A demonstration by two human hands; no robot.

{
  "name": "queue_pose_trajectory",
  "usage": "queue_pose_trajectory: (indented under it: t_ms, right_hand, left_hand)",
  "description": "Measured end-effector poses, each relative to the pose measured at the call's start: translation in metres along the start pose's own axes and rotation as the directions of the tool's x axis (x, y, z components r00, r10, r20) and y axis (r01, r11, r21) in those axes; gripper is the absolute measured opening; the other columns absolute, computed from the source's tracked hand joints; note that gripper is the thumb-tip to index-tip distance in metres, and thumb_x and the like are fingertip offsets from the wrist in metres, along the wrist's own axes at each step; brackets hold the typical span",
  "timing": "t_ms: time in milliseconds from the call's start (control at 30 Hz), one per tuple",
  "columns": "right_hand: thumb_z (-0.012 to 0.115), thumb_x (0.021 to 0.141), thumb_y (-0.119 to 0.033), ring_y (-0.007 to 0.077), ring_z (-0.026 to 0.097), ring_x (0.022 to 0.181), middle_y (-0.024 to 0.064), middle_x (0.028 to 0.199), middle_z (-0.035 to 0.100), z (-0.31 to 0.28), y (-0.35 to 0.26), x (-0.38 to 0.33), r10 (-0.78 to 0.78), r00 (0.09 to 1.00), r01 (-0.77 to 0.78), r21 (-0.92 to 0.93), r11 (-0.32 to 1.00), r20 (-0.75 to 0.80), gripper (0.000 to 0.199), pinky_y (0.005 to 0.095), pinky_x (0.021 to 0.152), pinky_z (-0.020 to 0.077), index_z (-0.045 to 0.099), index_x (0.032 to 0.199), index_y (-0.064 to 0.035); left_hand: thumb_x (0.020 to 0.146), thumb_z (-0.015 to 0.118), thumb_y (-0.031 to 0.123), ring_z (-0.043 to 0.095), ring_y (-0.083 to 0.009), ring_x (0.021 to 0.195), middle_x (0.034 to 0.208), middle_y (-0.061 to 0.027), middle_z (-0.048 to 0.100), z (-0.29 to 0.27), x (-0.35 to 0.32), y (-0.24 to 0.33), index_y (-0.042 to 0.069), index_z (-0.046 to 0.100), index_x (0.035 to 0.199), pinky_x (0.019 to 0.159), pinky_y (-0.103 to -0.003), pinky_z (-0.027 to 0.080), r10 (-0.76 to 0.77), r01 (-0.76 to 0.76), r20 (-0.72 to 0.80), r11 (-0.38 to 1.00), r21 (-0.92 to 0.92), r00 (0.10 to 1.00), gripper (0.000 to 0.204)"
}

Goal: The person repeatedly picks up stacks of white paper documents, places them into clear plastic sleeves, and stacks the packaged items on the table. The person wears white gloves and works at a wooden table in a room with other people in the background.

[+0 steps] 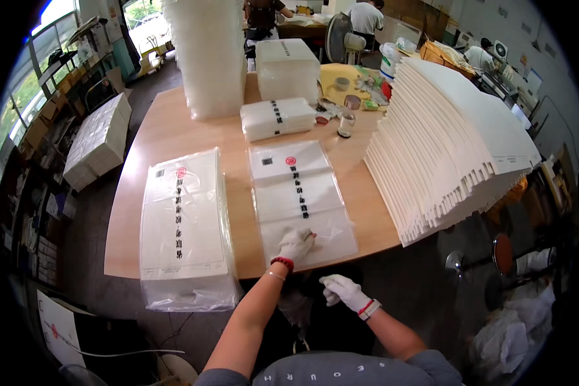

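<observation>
A clear printed plastic bag lies flat at the table's middle, with black characters and a red round mark. My left hand, in a white glove, rests on its near part, fingers bent together on the film. Just off the table's front edge is my right hand, also gloved, its fingers curled in; what they hold, if anything, is hidden. To the left lies a thick bagged stack of paper, its loose plastic end hanging over the edge. On the right rises a tall fanned stack of white folded paper.
Behind the flat bag are a pile of folded plastic bags, a taller block and a high translucent stack. A glass jar stands near a yellow sheet. A stool is right of the table; people work farther back.
</observation>
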State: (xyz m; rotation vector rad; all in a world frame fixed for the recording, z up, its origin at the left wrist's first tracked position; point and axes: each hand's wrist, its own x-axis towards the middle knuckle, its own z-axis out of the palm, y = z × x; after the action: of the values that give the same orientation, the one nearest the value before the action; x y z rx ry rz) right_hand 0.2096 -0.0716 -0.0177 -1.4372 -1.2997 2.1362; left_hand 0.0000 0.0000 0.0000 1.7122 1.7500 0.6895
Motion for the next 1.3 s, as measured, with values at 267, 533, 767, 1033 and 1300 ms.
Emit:
queue_pose_trajectory:
  t_ms: [267, 533, 767, 1033, 1300]
  right_hand:
    - [0.065, 0.078, -0.034, 0.0256, 0.061, 0.086, 0.0131, 0.095, 0.066, 0.021, -0.117, 0.073, -0.405, 0.814, 0.272, -0.343, 0.899, -0.416, 0.035, 0.0323, 0.071, 0.0496, 0.065, 0.093, -0.0021]
    - [0.07, 0.07, -0.017, 0.0344, 0.054, 0.081, 0.0138, 0.089, 0.056, 0.033, -0.124, 0.045, -1.0, 0.013, 0.495, -0.868, 0.021, -0.017, 0.028, 0.0421, 0.071, 0.0457, 0.056, 0.091, -0.0043]
    - [0.061, 0.073, -0.027, 0.0368, 0.041, 0.109, 0.0177, 0.113, 0.05, 0.046, -0.071, 0.135, -0.727, 0.686, 0.125, -0.981, 0.151, -0.024, 0.047, 0.0464, 0.093, 0.0347, 0.05, 0.113, -0.0054]
    - [0.056, 0.082, -0.021, 0.0283, 0.059, 0.088, 0.0149, 0.101, 0.059, -0.025, -0.171, -0.104, -0.894, 0.363, 0.746, -0.656, 0.11, 0.262, 0.028, 0.0352, 0.076, 0.0477, 0.057, 0.104, -0.0037]
    - [0.065, 0.081, -0.025, 0.0247, 0.06, 0.073, 0.01, 0.08, 0.062, -0.128, -0.322, -0.259, -0.99, 0.066, 0.054, -0.992, -0.118, 0.121, 0.031, 0.0333, 0.065, 0.05, 0.06, 0.103, -0.0034]
  left_hand:
    - [0.088, 0.047, 0.022, 0.061, -0.0204, 0.078, 0.078, -0.01, 0.064, -0.036, 0.041, -0.023, 0.009, 0.059, 0.085, 0.071, -0.035, 0.047, -0.249, 0.146, -0.11, 0.812, -0.564, 0.962, 0.018]
    - [0.086, 0.047, 0.011, 0.045, -0.0064, 0.058, 0.079, -0.0029, 0.063, -0.076, 0.062, 0.038, 0.002, 0.056, 0.098, 0.057, -0.02, 0.042, -0.196, 0.181, 0.061, 0.684, -0.707, 0.979, 0.017]
    - [0.083, 0.053, 0.014, 0.059, -0.0145, 0.069, 0.087, -0.0075, 0.067, -0.124, 0.028, 0.072, 0.006, 0.052, 0.114, 0.063, -0.03, 0.047, -0.018, -0.028, -0.111, 0.916, -0.4, 0.994, 0.033]
    - [0.07, 0.069, 0.021, 0.057, -0.0347, 0.09, 0.092, -0.0152, 0.061, -0.086, -0.021, 0.071, 0.003, 0.052, 0.11, 0.08, -0.048, 0.044, 0.53, -0.307, -0.467, 0.826, 0.473, 0.708, 0.047]
    - [0.069, 0.07, 0.013, 0.057, -0.0317, 0.086, 0.092, -0.0157, 0.06, -0.106, -0.067, 0.132, 0.002, 0.055, 0.104, 0.078, -0.04, 0.045, 0.542, -0.538, -0.436, 0.831, 0.146, 0.719, 0.04]
